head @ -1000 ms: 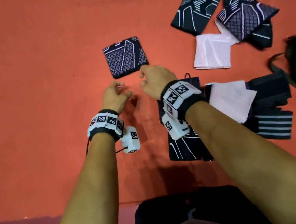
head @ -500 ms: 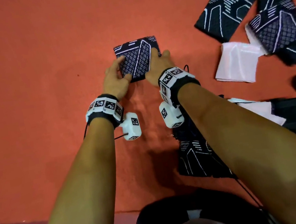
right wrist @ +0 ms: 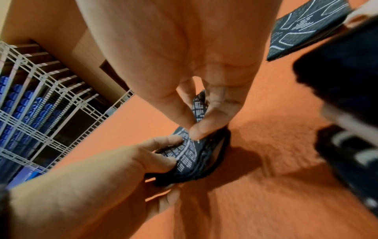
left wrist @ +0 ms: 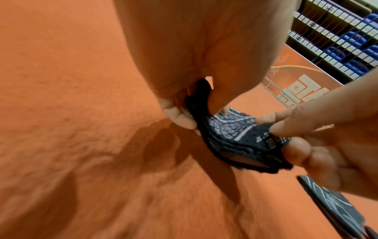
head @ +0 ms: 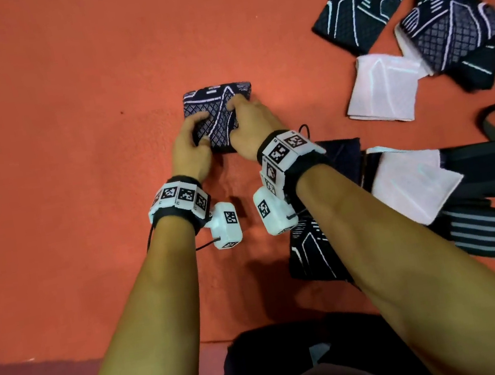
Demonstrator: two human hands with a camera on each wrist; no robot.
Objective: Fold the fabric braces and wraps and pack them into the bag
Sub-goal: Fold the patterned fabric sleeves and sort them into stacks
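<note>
At the centre of the head view, a folded dark patterned brace [head: 218, 112] is pinched at its near edge by the left hand [head: 190, 151] and the right hand [head: 251, 128], its near edge lifted off the orange mat [head: 56, 152].

Both bare forearms reach forward side by side, each wrist strapped with a marker band, left hand [head: 190, 151] and right hand [head: 251, 128] close together, fingers curled and thumbs pinching opposite near edges of a folded brace [head: 217, 112].
</note>
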